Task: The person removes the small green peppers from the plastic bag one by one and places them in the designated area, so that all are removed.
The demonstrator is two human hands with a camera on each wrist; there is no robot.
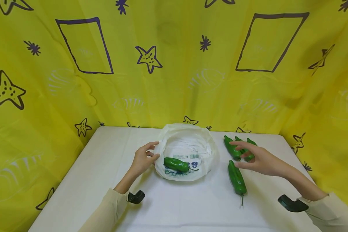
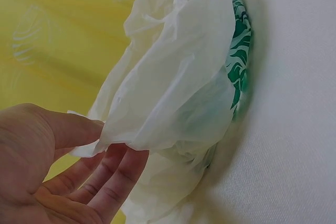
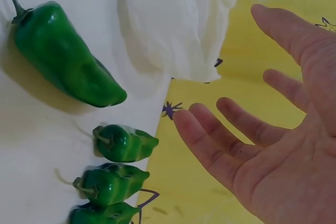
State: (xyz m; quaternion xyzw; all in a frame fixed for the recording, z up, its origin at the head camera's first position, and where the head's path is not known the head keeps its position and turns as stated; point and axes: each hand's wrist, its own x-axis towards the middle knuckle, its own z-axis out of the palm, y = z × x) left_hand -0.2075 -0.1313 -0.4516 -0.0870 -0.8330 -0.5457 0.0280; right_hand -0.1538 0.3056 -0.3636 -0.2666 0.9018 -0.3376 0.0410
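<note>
A white plastic bag [image 1: 210,151] stands on the table with its mouth spread wide. One green pepper [image 1: 176,164] lies inside it, on the printed bottom. My left hand [image 2: 68,166] pinches the bag's left rim between thumb and fingers. Over the peppers to the right hovers my right hand [image 3: 262,135], fingers spread and nothing held. Below its thumb, a single green pepper [image 1: 236,178] lies with its stem toward me. Behind, three more peppers [image 3: 111,184] lie side by side, partly covered by the right hand in the head view.
A white cloth covers the table [image 1: 174,206]. Yellow curtains [image 1: 174,90] with starfish drawings rise behind it and along both sides. Each wrist carries a black camera mount [image 1: 292,203].
</note>
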